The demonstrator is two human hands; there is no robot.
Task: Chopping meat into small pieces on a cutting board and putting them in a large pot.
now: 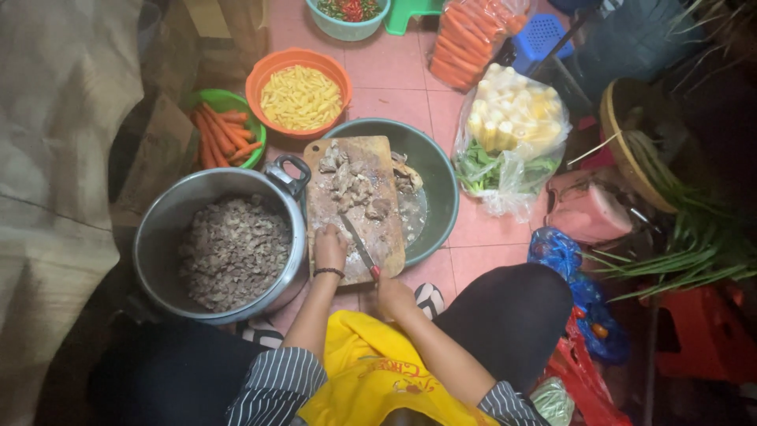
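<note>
Knife [359, 243] gripped in right hand [392, 293], left hand [329, 248] flat on wooden cutting board [356, 207] over green basin [438, 177], pink tiled floor [394, 75], pot of chopped meat [229, 244] alongside

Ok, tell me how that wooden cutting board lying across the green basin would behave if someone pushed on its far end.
The cutting board looks thick and stiff, so it probably would not flex. It bridges the green basin, resting on the rim, so a push there might tip or slide it. The meat pieces on it look wet and would likely slip off.

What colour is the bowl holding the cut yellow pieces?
Orange: the bowl shows best in the head view, beside the green bowl of carrots.
</note>
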